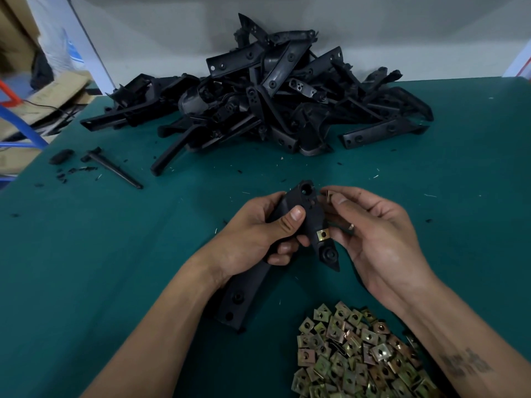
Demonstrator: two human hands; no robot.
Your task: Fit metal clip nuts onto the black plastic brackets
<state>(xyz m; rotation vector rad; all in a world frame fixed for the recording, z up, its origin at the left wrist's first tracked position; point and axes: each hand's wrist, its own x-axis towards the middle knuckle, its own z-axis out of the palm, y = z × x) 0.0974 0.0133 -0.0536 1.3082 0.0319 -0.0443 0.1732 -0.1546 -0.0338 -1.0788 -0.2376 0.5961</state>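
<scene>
The black bracket (298,214) is up off the green table (431,196), held at the centre of the view, its long curved body running down and to the left under the left wrist. One brass-coloured clip nut (323,234) already sits on the bracket's right edge, just above a round boss near the pointed lower tip. The left hand (258,234) grips the bracket firmly, thumb pressed across its front face and fingers curled round behind. Right beside the bracket's top end, the right hand (373,234) pinches a second clip nut (329,195) between thumb and forefinger, the nut just next to the bracket's upper corner; whether it touches the plastic I cannot tell. The other fingers of that hand curl loosely below, near the fitted nut.

In the near right corner lies a loose heap of clip nuts (353,354), spread on the table beside the right forearm. At the far side of the table, against the wall, sits a big tangled pile of black brackets (273,93). Over on the left lie a thin black rod (115,169), a small dark lump (61,156) and scattered black shavings. Cardboard boxes (43,93) stand beyond the table's left edge.
</scene>
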